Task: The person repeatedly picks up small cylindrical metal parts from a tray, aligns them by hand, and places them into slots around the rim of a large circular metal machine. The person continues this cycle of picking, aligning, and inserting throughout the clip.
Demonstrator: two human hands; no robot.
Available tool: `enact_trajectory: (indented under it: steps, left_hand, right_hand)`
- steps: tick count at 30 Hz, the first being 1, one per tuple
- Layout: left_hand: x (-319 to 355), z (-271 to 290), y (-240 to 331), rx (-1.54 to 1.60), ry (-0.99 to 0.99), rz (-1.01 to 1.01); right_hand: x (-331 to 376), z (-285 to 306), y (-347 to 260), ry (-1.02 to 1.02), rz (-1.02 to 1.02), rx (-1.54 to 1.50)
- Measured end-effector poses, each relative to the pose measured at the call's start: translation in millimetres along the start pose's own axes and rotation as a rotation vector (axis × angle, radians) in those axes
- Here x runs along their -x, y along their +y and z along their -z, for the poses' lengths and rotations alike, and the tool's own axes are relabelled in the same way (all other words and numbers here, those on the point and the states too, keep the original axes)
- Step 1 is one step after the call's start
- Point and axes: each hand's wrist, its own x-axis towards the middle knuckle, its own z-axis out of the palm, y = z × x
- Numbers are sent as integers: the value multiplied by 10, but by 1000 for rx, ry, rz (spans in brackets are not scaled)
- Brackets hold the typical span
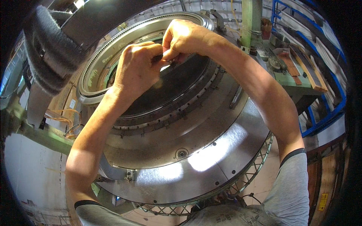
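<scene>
Fingertips of both hands meet over the middle of the machine, pressed together around something small and dark — too small to tell what it is, beyond a short dark piece showing between the left hand's [137, 67] thumb and forefinger. The left hand is curled into a loose fist, knuckles up, its thumb and forefinger pinching that piece; the right hand [184, 37] is bent at the wrist, its fingers bunched down against the same spot, touching the left hand's fingertips. Directly under them lies the dark inner disc [177, 84] of a large circular machine, ringed by a band of fine slotted teeth [151, 124]. Outside that spreads the broad polished steel plate [211, 162], bright with glare, with a small round fitting [181, 153] set in it. Behind the hands a pale toothed ring [124, 34] stands tilted up — and to the far right a cluttered green bench [290, 75] sits beside blue racking [332, 109].
</scene>
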Motion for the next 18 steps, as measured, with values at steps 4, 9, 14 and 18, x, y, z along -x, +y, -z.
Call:
enact_trajectory:
  steps: [4, 9, 14, 18]
  left_hand:
    - [12, -16, -5, -34, 17, 0]
    - [2, -6, -3, -18, 18, 2]
    - [2, 60, 34, -60, -101, 77]
    - [1, 51, 33, -41, -95, 77]
  right_hand:
    - [-22, 20, 27, -30, 13, -33]
    - [-9, 7, 37, -4, -10, -43]
    - [11, -13, -1, 8, -29, -50]
    - [10, -7, -43, -10, -21, 10]
